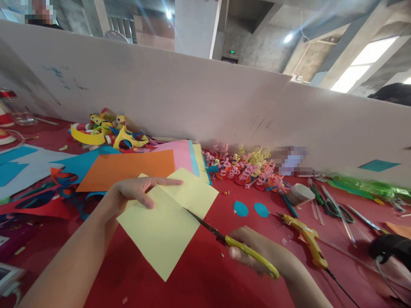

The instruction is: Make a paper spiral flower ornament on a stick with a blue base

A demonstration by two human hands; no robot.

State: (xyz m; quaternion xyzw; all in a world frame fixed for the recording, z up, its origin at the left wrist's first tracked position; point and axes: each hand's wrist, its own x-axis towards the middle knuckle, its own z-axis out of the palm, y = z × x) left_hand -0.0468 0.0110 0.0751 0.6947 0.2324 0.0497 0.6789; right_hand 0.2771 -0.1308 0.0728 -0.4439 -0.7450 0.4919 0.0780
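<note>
My left hand (136, 191) pinches a sheet of pale yellow paper (160, 235) near its upper left part, thumb on top and index finger stretched along the far side. A cut splits the sheet, so one part lies nearer me and the other farther off. In my right hand (253, 250) is a pair of scissors (250, 252) with yellow handles and dark blades. The blades reach into the slit between the two paper parts. Two blue paper ovals (240, 208) lie on the red table right of the sheet.
A yellow glue gun (306, 239) lies at right, near a paper-tape roll (300, 194) and green-handled scissors (337, 209). Behind are curled paper strips (247, 167) and orange paper (128, 169). Yellow paper crafts (112, 128) sit at back left, before a white partition (160, 90).
</note>
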